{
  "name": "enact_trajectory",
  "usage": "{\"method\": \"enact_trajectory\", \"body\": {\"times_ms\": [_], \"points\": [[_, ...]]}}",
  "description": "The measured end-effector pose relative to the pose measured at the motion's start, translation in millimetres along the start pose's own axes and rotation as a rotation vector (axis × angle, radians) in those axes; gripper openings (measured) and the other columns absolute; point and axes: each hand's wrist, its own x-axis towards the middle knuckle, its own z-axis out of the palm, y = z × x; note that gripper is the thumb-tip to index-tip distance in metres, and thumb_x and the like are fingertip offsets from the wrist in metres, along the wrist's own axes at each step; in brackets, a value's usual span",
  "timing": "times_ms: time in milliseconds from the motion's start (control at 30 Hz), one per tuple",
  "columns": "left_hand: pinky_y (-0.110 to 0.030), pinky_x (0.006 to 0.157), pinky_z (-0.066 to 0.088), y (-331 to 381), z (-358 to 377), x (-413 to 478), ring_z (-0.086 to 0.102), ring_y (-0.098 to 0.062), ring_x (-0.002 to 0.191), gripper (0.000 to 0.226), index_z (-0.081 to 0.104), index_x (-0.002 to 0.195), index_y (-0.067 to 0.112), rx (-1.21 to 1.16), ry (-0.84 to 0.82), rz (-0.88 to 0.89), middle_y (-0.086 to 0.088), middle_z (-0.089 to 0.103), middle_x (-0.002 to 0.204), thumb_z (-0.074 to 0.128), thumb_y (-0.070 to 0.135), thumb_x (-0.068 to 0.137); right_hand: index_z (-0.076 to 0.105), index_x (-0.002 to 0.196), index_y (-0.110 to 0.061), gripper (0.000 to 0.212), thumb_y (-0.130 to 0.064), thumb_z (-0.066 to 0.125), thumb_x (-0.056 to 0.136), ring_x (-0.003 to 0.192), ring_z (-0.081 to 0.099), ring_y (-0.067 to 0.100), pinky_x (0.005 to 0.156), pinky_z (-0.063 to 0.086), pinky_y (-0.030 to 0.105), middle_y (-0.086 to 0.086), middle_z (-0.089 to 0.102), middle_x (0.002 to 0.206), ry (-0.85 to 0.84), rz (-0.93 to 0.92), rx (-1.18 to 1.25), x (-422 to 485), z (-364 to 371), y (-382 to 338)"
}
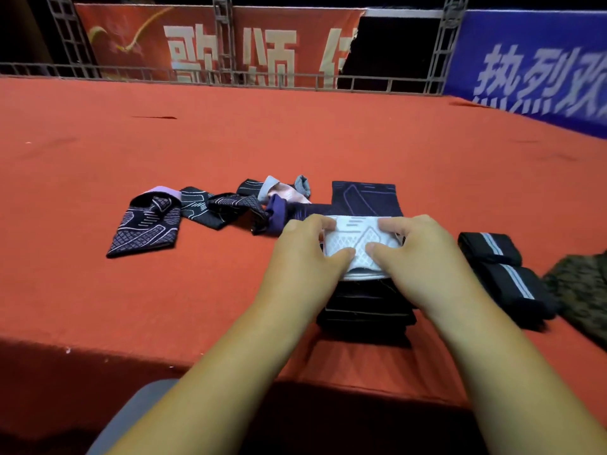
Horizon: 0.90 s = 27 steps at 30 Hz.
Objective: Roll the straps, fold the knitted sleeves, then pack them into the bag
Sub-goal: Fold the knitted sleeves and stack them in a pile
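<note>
White knitted sleeve (356, 246) sat on a dark stack (364, 311) on the table (197, 290); left hand (303, 257) and right hand (418, 252) gripped its sides, fingers (310, 224) curled

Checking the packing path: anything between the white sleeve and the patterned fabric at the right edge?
Yes: two rolled black straps lie on the red cloth between the white sleeve and the patterned fabric, presumably the bag. The left hand and right hand hold the sleeve, so nothing blocks the grip.
</note>
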Motion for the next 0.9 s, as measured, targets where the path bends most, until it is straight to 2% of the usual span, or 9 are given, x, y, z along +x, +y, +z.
{"method": "enact_trajectory", "body": {"times_ms": [167,267,400,533,633,700,767,833,900], "points": [[-0.017,0.082,0.035,-2.1,7.1,-0.9,0.062,-0.014,0.112,0.053,0.069,0.135,0.025,0.104,-0.089,-0.069,0.002,0.06,0.125,0.083,0.034,0.084,0.071,0.139,-0.023,0.048,-0.033,0.077,0.093,0.122,0.061,0.027,0.091,0.041,0.03,0.009,0.057,0.135,-0.12,0.025,-0.173,-1.5,5.4,13.1],[-0.027,0.094,0.044,-5.1,10.2,-1.3,0.062,-0.016,0.113,0.055,0.068,0.134,0.027,0.177,-0.125,-0.076,0.003,0.055,0.125,0.082,0.041,0.083,0.074,0.112,-0.023,0.02,-0.033,0.071,0.094,0.114,0.055,0.03,0.086,0.042,0.035,0.012,0.05,0.131,-0.166,0.043,-0.258,-1.3,10.9,15.0],[-0.044,0.103,0.052,-8.9,13.3,-3.7,0.063,-0.019,0.115,0.057,0.064,0.135,0.03,0.207,-0.165,-0.112,0.006,0.048,0.125,0.077,0.053,0.084,0.069,0.137,-0.027,0.042,-0.037,0.066,0.097,0.137,0.045,0.032,0.109,0.046,0.042,0.007,0.043,0.137,-0.187,0.058,-0.291,-1.8,14.4,15.5],[-0.036,0.102,0.049,-14.8,12.9,-6.0,0.061,-0.015,0.11,0.048,0.062,0.129,0.029,0.117,-0.145,-0.08,0.006,0.048,0.122,0.078,0.047,0.088,0.066,0.141,-0.028,0.045,-0.037,0.068,0.097,0.138,0.043,0.031,0.102,0.042,0.039,0.005,0.043,0.141,-0.163,0.091,-0.26,-3.0,8.2,6.9],[-0.027,0.094,0.046,-15.8,7.6,-5.4,0.062,-0.01,0.106,0.035,0.065,0.122,0.026,0.018,-0.086,-0.06,0.006,0.059,0.119,0.076,0.041,0.093,0.066,0.14,-0.029,0.045,-0.045,0.068,0.098,0.134,0.041,0.03,0.103,0.039,0.037,0.003,0.046,0.139,-0.082,0.085,-0.185,-2.6,5.5,-1.9],[-0.031,0.093,0.051,-15.8,1.0,-3.3,0.064,-0.01,0.096,0.026,0.066,0.117,0.025,-0.063,-0.046,-0.067,0.009,0.067,0.112,0.074,0.037,0.096,0.067,0.139,-0.029,0.044,-0.044,0.067,0.099,0.134,0.041,0.029,0.106,0.037,0.036,0.002,0.049,0.139,-0.002,0.044,-0.129,-0.8,6.2,-7.9],[-0.036,0.091,0.056,-17.8,-8.8,-1.6,0.067,-0.012,0.088,0.02,0.067,0.115,0.026,-0.145,-0.026,-0.083,0.012,0.071,0.105,0.072,0.036,0.099,0.071,0.133,-0.028,0.036,-0.04,0.067,0.1,0.133,0.044,0.027,0.099,0.035,0.031,0.0,0.053,0.134,0.068,-0.007,-0.042,1.1,9.2,-14.7],[-0.032,0.078,0.057,-22.3,-21.3,-0.4,0.072,-0.014,0.082,0.012,0.069,0.11,0.028,-0.177,-0.019,-0.095,0.014,0.071,0.1,0.07,0.035,0.101,0.075,0.121,-0.028,0.024,-0.035,0.066,0.101,0.128,0.051,0.024,0.096,0.038,0.029,-0.006,0.056,0.124,0.123,-0.072,0.077,0.4,15.7,-23.0],[-0.023,0.061,0.052,-32.1,-34.8,1.8,0.073,-0.012,0.069,0.006,0.071,0.102,0.028,-0.186,-0.013,-0.122,0.012,0.072,0.097,0.068,0.033,0.102,0.077,0.108,-0.03,0.015,-0.03,0.065,0.1,0.122,0.058,0.022,0.099,0.046,0.034,-0.009,0.061,0.117,0.161,-0.152,0.172,-2.2,25.8,-33.2]]}}
